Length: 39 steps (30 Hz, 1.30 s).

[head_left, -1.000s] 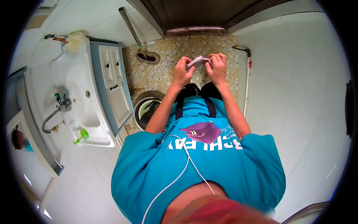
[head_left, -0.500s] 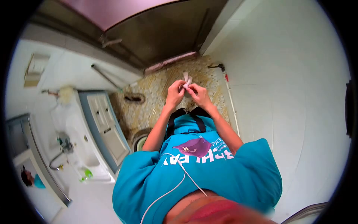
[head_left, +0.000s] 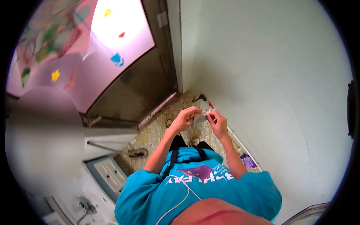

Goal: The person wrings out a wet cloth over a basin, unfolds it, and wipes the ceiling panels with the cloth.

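Shirt (head_left: 240, 193): blue-green, nearest the camera, with a white cord (head_left: 188, 191) hanging over it.
Left hand (head_left: 183, 120): raised past the waist, palm side inward; thumb and forefinger brought nearly together, apparently on the near end of a pale strip (head_left: 204, 113).
Right hand (head_left: 219, 124): level with the other, thumb and forefinger bent into a pinch on the strip's opposite end; the remaining fingers are curled.
Strip: up in the air between the two sets of fingertips, small and soft-looking; its full shape is too blurred to tell.
Fingerwork: judged from the paired pinches, the piece is being handled at both ends at once, perhaps turned or straightened.
Grip needed: a further move would call for both pinches staying firm, since so small a piece could slip and drop.
Floor (head_left: 146, 138): patterned tiles beneath the hands.
Purple pack (head_left: 248, 162): low by the white pipe (head_left: 237, 137), beyond the right forearm.
Brush (head_left: 138, 153): on the tiles, beside the cabinet (head_left: 109, 173).
Sink (head_left: 69, 187): at lower left, with its tap (head_left: 87, 205).
Door (head_left: 129, 93): farthest, dark below a bright pane (head_left: 131, 33) with stickers.
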Tool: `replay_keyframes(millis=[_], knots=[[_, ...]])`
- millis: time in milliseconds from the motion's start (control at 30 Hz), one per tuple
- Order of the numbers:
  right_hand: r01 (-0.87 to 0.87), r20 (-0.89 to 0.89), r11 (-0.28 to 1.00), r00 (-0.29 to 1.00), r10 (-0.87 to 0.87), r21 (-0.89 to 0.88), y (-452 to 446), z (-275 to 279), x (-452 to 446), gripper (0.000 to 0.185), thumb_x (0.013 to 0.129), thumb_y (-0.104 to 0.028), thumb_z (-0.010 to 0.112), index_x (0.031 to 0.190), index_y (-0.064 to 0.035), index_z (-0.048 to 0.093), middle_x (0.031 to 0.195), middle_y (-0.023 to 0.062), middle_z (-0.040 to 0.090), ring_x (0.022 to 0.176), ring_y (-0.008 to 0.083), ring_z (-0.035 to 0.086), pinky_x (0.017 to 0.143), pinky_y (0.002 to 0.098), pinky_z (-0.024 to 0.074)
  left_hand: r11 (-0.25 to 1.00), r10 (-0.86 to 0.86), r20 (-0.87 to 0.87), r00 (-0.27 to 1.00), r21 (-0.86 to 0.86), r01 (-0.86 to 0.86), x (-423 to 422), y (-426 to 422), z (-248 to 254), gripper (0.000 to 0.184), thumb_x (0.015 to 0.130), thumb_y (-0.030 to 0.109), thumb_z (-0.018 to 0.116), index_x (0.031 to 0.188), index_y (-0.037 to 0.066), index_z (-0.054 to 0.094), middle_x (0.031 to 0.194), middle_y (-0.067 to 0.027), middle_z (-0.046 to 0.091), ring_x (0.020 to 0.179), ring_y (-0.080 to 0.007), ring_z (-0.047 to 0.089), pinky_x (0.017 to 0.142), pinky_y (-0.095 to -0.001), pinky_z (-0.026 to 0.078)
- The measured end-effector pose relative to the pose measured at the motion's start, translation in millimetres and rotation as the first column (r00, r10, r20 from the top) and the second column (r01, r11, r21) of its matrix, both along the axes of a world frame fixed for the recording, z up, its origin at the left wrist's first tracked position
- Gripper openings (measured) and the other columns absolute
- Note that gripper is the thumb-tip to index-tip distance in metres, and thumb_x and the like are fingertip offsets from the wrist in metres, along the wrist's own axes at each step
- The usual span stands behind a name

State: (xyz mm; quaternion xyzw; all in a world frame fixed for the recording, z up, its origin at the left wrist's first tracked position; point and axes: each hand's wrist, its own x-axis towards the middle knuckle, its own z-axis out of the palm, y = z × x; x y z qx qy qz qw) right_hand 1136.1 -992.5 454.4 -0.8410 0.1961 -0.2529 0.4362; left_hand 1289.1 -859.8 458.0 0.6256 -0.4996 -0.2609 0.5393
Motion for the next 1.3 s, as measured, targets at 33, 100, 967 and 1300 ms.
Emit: replay_keyframes(millis=[33, 100, 967, 1300], knots=[[0.125, 0.014, 0.992, 0.992, -0.125, -0.018, -3, 9, 4, 0.012, 0.085, -0.01, 0.066, 0.092, -0.0038, 0.06, 0.072, 0.0096, 0.062, 0.059, 0.0216, 0.061, 0.051, 0.0312, 0.0459, 0.998, 0.033, 0.054, 0.998, -0.05, -0.03, 7, -11, 8, 0.04, 0.067, -0.016, 0.05, 0.102, 0.001, 0.06, 0.104, -0.0139, 0.06, 0.101, -0.0319, 0.058, 0.086, -0.0342, 0.046], [0.228, 0.037, 0.971, 0.974, -0.226, -0.069, -7, 24, 16, 0.012, 0.084, -0.01, 0.067, 0.091, -0.0035, 0.059, 0.071, 0.0095, 0.061, 0.057, 0.0211, 0.06, 0.051, 0.0307, 0.0456, 0.99, 0.101, 0.167, 0.981, -0.116, -0.082, 25, -29, 25, 0.036, 0.069, -0.013, 0.055, 0.1, 0.005, 0.063, 0.105, -0.0117, 0.057, 0.096, -0.0291, 0.057, 0.082, -0.0347, 0.046], [0.8, 0.582, 0.48, 0.595, -0.554, -0.36, -175, 287, 300, 0.011, 0.083, -0.006, 0.07, 0.081, -0.0022, 0.06, 0.06, 0.0032, 0.058, 0.05, 0.0099, 0.055, 0.048, 0.023, 0.0435, 0.688, 0.474, 0.401, 0.784, -0.724, -0.046, 212, -249, 230, 0.045, 0.085, -0.004, 0.051, 0.129, -0.005, 0.046, 0.136, -0.0207, 0.042, 0.118, -0.0384, 0.046, 0.098, -0.044, 0.04], [0.76, 0.692, 0.251, 0.65, -0.314, -0.599, -194, 260, 311, 0.023, 0.08, 0.01, 0.061, 0.1, 0.001, 0.068, 0.107, 0.0116, 0.057, 0.095, 0.023, 0.055, 0.074, 0.0298, 0.0481, 0.707, 0.477, 0.427, 0.768, -0.706, -0.046, 238, -313, 223, 0.048, 0.089, 0.008, 0.049, 0.134, -0.004, 0.043, 0.147, -0.0177, 0.033, 0.138, -0.0349, 0.027, 0.109, -0.0504, 0.027]])
